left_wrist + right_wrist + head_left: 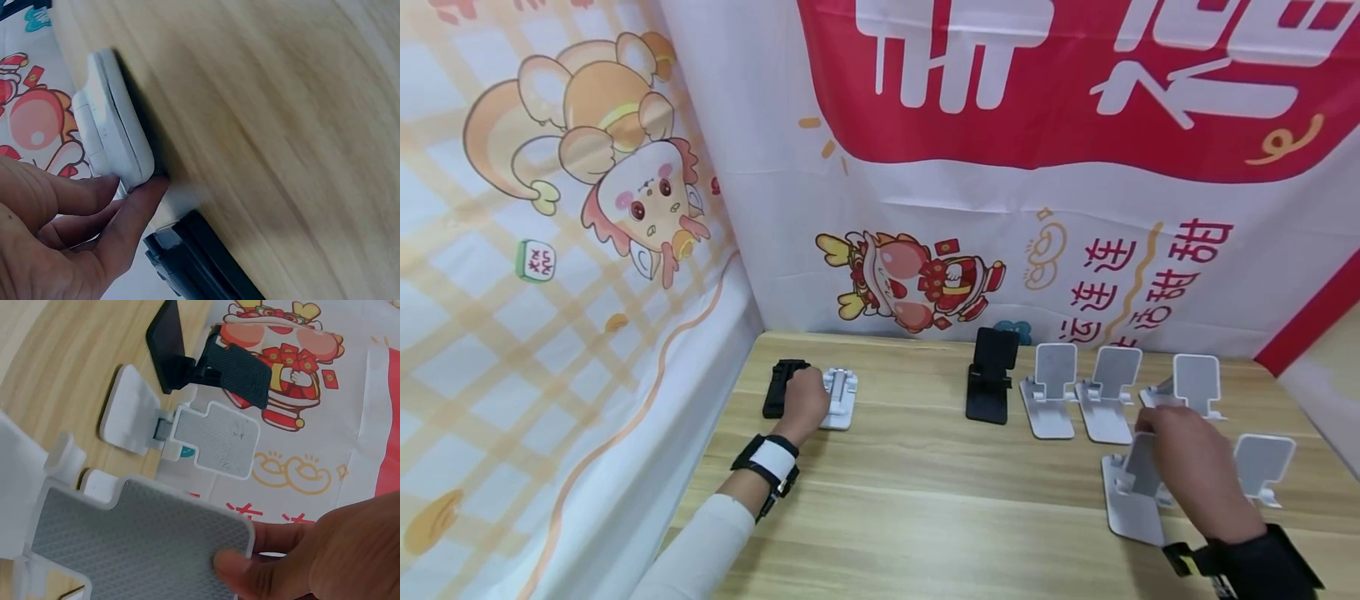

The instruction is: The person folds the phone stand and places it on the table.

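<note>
On the left of the table, my left hand (806, 403) pinches the edge of a folded white phone stand (115, 125) between thumb and fingers. A folded black phone stand (777, 393) lies just to its left, close beside the hand. Over on the right, my right hand (1198, 471) grips the upper plate of an unfolded white phone stand (1133, 510). In the right wrist view the thumb presses on that plate's grey textured pad (137, 531), with fingers behind it. The stand's base rests on the table.
Behind the right hand stand an unfolded black phone stand (988, 392) and white ones (1051, 421), (1107, 417) in a row, with another white phone stand (1197, 382) farther right. One more white stand (1262, 462) is partly hidden by that hand. Printed cloth (790, 208) borders the wooden table (917, 500).
</note>
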Action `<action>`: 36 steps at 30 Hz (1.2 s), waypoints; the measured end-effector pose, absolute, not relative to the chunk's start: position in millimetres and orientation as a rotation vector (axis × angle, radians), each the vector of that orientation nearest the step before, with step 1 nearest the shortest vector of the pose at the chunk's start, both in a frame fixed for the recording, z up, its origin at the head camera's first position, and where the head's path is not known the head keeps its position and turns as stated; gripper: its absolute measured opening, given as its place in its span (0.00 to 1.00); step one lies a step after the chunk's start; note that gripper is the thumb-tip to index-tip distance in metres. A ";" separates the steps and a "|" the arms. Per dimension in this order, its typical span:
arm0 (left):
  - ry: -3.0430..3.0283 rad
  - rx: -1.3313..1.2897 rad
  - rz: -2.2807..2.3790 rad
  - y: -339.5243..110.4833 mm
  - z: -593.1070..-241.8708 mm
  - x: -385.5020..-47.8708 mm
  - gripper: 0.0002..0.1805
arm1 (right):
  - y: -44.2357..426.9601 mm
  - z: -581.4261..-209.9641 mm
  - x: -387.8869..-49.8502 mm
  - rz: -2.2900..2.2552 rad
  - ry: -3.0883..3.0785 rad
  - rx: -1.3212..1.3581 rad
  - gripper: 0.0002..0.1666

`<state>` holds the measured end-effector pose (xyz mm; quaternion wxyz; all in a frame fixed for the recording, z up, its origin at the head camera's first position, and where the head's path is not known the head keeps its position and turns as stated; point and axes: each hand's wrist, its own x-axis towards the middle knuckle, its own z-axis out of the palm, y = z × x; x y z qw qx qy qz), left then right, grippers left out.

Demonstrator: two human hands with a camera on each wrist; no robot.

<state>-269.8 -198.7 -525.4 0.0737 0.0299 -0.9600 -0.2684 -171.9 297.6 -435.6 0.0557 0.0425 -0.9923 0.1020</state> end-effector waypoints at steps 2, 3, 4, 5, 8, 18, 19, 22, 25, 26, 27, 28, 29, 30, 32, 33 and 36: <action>-2.885 0.091 -0.777 -199.1 -525.8 -269.2 0.23 | 298.2 -436.2 -173.0 0.316 -3.019 0.133 0.16; -2.885 0.088 -0.768 -199.1 -525.6 -268.8 0.23 | 298.9 -436.5 -173.8 0.318 -3.027 0.133 0.16; -2.888 0.084 -0.753 -198.9 -525.6 -268.3 0.22 | 299.9 -436.6 -174.6 0.319 -3.035 0.134 0.16; -2.889 0.083 -0.733 -198.2 -524.9 -267.8 0.21 | 300.6 -435.9 -175.9 0.317 -3.053 0.128 0.16; -2.888 0.051 -0.649 -194.0 -522.1 -265.0 0.16 | 303.2 -434.2 -177.5 0.318 -3.075 0.117 0.15; -2.824 -0.196 -1.389 -126.8 -475.4 -218.2 0.17 | 266.9 -395.4 -163.5 0.313 -2.853 0.298 0.13; -2.813 -0.223 -1.512 -117.6 -471.0 -211.4 0.17 | 259.5 -390.8 -162.2 0.317 -2.831 0.322 0.15; -2.785 -0.252 -1.846 -90.7 -461.5 -193.7 0.18 | 237.0 -380.2 -159.0 0.347 -2.780 0.397 0.18; -2.767 -0.255 -2.068 -68.4 -458.5 -181.8 0.23 | 215.2 -372.3 -156.2 0.374 -2.772 0.468 0.18; -2.763 -0.254 -2.118 -62.2 -458.7 -178.7 0.25 | 208.2 -370.7 -155.5 0.384 -2.772 0.496 0.17; -2.759 -0.257 -2.163 -57.0 -459.9 -176.0 0.28 | 201.3 -369.3 -154.9 0.395 -2.775 0.524 0.17; -2.754 -0.258 -2.206 -52.7 -461.6 -173.9 0.29 | 194.7 -368.1 -154.2 0.423 -2.789 0.547 0.16; -2.746 -0.262 -2.244 -49.0 -464.2 -172.2 0.29 | 188.6 -367.4 -153.3 0.444 -2.791 0.572 0.16; -2.737 -0.269 -2.265 -45.9 -467.6 -170.8 0.28 | 183.1 -367.0 -152.3 0.476 -2.797 0.593 0.16; -2.704 -0.277 -2.294 -40.8 -474.1 -168.6 0.21 | 173.9 -367.0 -149.9 0.552 -2.807 0.626 0.16; -2.686 -0.277 -2.308 -38.7 -477.2 -167.7 0.18 | 170.2 -367.2 -148.6 0.591 -2.815 0.634 0.16; -2.649 -0.269 -2.312 -34.8 -481.3 -165.3 0.09 | 163.1 -367.9 -145.6 0.674 -2.810 0.644 0.17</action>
